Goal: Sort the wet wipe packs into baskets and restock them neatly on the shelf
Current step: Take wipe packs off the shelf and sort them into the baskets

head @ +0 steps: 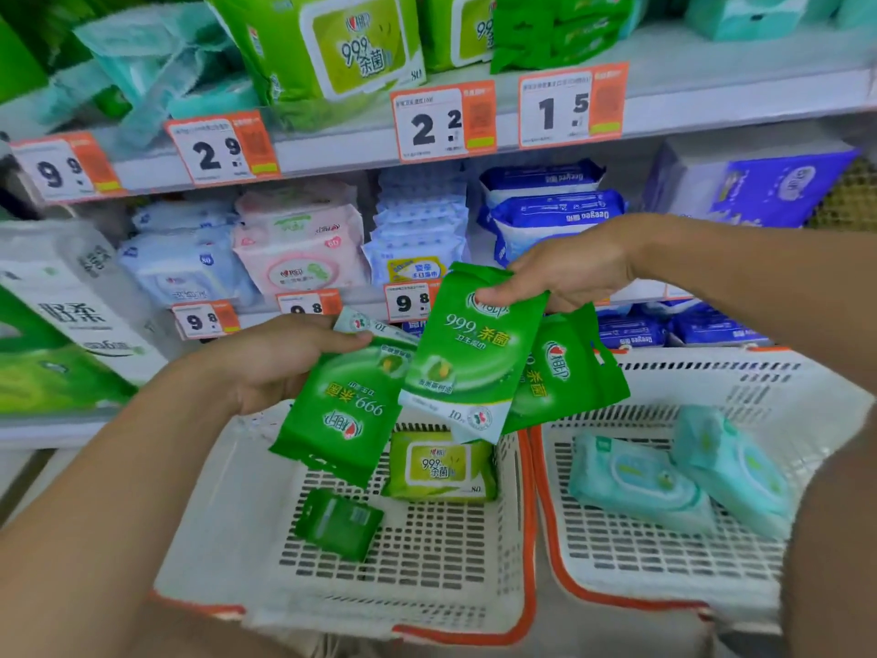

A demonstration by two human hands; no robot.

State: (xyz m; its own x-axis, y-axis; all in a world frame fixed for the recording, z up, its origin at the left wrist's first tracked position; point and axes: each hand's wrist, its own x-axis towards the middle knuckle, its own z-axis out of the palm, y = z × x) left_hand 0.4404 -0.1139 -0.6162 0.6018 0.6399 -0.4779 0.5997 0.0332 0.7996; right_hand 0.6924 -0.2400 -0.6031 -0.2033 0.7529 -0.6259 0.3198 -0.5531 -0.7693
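Your right hand (569, 273) pinches a fan of slim green packs (474, 358) at twelve o'clock above the left basket (524, 539); your left hand (280, 358) grips another green pack (341, 410) at ten o'clock. Square their edges together before stacking.

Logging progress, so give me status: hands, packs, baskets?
Left hand grips one green pack. Right hand pinches several green packs. Both over the left basket; teal packs in the right basket. Nothing blocking.

head view, downward, close over baskets (522, 472)
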